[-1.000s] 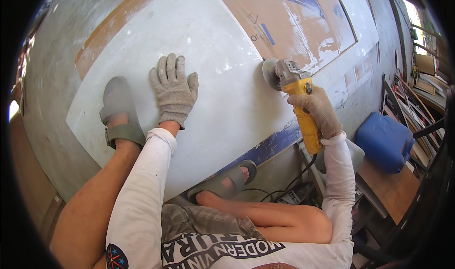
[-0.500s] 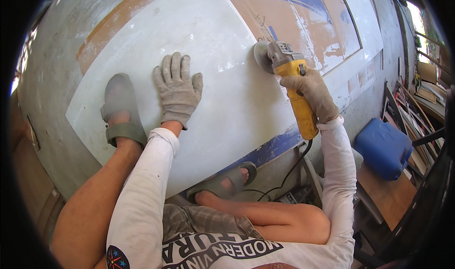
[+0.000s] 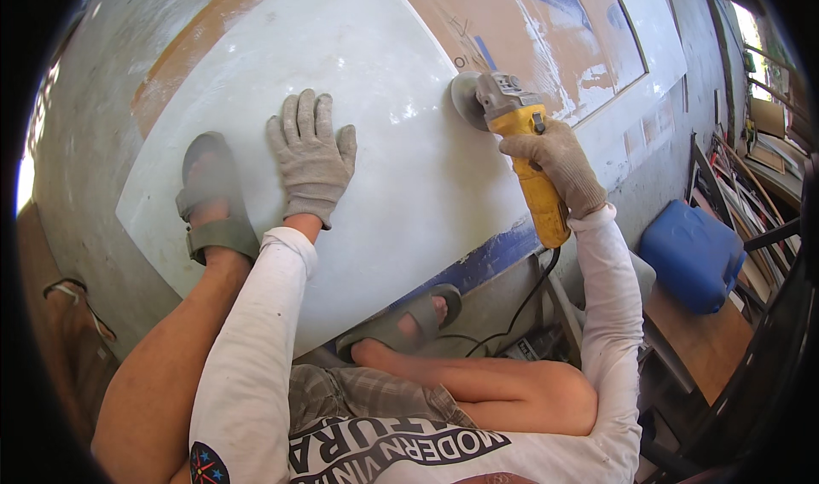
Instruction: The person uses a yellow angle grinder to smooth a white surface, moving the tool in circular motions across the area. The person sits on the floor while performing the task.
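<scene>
Grinder [image 3: 537, 196] and right hand [image 3: 563, 167] met at the tool's yellow body, the gloved fingers wrapped firmly round it and the thumb lying along its near side. From that grip the disc [image 3: 467, 102] lay up and to the left, so the relation that counted was the slant of the tool: its long axis ran from the disc at the upper left, through the fist, down to the tail at the lower right, where the black cord [image 3: 516, 318] came out. The disc stood tilted at the right-hand edge of the large pale panel [image 3: 384, 202], just beside the lower left corner of the brown sheet [image 3: 503, 62]; whether its rim touched the surface could not be told. The left hand [image 3: 311, 156] was well apart from the tool, palm down on the panel with its fingers straight and a little spread, gripping nothing; how hard it pressed did not show. The right hand was clearly the nearer one to the disc. Left of the left hand, a green sandal [image 3: 223, 237] rested on the same panel.
</scene>
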The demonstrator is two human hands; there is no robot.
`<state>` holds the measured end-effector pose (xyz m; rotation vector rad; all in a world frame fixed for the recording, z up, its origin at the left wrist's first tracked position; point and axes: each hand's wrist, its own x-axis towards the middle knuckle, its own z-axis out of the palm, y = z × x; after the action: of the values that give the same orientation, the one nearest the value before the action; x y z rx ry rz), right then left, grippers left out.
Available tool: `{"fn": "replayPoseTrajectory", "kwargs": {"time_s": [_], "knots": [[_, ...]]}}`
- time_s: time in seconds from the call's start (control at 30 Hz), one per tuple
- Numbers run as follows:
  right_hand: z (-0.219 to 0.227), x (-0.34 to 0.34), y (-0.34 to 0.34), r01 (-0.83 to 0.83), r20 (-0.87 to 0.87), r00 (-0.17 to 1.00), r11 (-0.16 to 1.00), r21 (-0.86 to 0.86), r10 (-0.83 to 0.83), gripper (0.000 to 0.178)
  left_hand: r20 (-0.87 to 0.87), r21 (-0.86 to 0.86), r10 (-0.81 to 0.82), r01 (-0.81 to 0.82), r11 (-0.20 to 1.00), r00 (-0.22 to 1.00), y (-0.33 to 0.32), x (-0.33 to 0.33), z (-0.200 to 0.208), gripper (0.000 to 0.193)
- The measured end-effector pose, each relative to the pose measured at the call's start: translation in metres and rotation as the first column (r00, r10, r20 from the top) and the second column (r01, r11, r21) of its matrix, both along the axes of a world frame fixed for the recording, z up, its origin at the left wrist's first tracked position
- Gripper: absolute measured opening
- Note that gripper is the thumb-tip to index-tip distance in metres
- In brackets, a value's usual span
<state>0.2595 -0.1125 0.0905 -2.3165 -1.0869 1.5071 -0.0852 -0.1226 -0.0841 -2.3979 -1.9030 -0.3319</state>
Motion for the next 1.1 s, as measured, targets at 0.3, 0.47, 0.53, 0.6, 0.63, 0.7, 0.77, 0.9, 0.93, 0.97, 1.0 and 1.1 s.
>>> {"fn": "replayPoseTrajectory", "kwargs": {"time_s": [0.3,0.47,0.53,0.6,0.63,0.7,0.77,0.9,0.93,0.97,1.0,1.1], "knots": [[0.001,0.009,-0.020,-0.005,0.018,1.000,1.000,-0.012,0.005,0.043,0.011,0.000,-0.014,0.014,1.000,1.000,-0.002,-0.002,-0.002,0.066],[0.008,0.015,-0.036,0.048,-0.030,0.998,0.999,0.004,-0.048,0.042,0.039,0.035,-0.044,0.042,0.999,0.998,0.010,-0.001,0.003,0.061],[0.013,0.018,-0.049,0.083,-0.021,0.996,0.997,-0.004,-0.083,0.039,0.034,-0.016,-0.070,0.071,0.997,0.997,0.036,-0.003,0.011,0.056],[0.017,0.024,-0.065,0.215,-0.110,0.971,0.977,0.002,-0.213,0.041,-0.031,-0.156,-0.091,0.085,0.984,0.995,0.079,-0.002,0.025,0.051],[0.019,0.027,-0.074,0.280,-0.141,0.950,0.960,-0.003,-0.278,0.042,-0.075,-0.231,-0.162,0.141,0.963,0.984,0.110,-0.001,0.036,0.049],[0.026,0.036,-0.093,0.373,-0.148,0.917,0.928,-0.015,-0.372,0.045,-0.191,-0.464,-0.259,0.145,0.874,0.947,0.187,0.012,0.065,0.046],[0.036,0.040,-0.113,0.423,-0.157,0.895,0.906,0.000,-0.418,0.049,-0.418,-0.470,-0.524,0.317,0.824,0.742,0.268,0.017,0.109,0.047],[0.075,0.030,-0.139,0.511,-0.128,0.855,0.858,0.042,-0.503,0.051,-0.540,-0.565,-0.688,0.398,0.723,0.485,0.434,-0.007,0.208,0.045],[0.090,0.025,-0.143,0.538,-0.077,0.842,0.842,0.035,-0.535,0.051,-0.521,-0.514,-0.645,0.397,0.760,0.559,0.463,-0.023,0.218,0.046],[0.103,0.019,-0.145,0.552,-0.067,0.834,0.831,0.066,-0.548,0.050,-0.462,-0.433,-0.615,0.443,0.785,0.639,0.489,-0.042,0.222,0.048],[0.115,0.010,-0.148,0.566,-0.032,0.824,0.821,0.078,-0.566,0.050,-0.469,-0.447,-0.577,0.384,0.808,0.668,0.509,-0.062,0.216,0.049],[0.141,-0.010,-0.148,0.581,0.040,0.810,0.811,0.072,-0.585,0.049,-0.279,-0.371,-0.546,0.436,0.820,0.790,0.519,-0.125,0.150,0.058]]}}
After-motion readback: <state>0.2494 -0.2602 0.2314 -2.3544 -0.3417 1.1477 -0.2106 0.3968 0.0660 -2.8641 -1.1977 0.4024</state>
